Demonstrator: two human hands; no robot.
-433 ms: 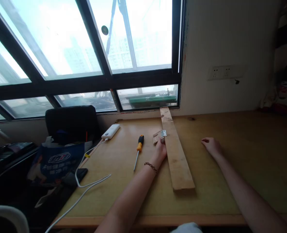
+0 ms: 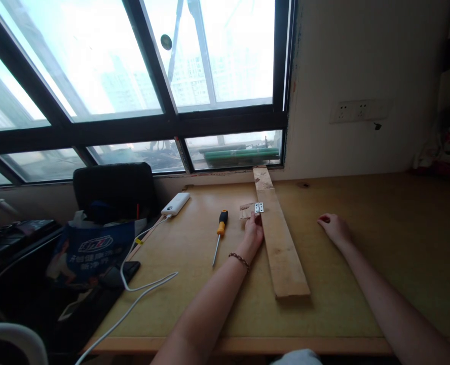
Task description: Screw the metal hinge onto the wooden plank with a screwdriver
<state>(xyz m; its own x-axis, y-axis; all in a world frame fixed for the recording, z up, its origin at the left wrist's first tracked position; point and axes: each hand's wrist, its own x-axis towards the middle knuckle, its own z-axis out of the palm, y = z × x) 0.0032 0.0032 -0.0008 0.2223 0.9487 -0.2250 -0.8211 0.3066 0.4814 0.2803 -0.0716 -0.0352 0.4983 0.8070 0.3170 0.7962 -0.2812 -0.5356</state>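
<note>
The small wooden piece (image 2: 247, 209) at the fingertips of the left grip (image 2: 254, 233) has swung round: a moment ago it sat askew, its end left of the grip dipping toward the person, and now it runs nearly straight out sideways from the plank (image 2: 283, 248) to the right of the grip. With it, the hinge (image 2: 259, 207) just beyond the grip has levelled out; its leaf nearest the fingertips, earlier seen at a slant, now shows its face alongside the other leaf. The whole view has also shifted slightly, carrying everything around the grip a little rightward in the picture.
</note>
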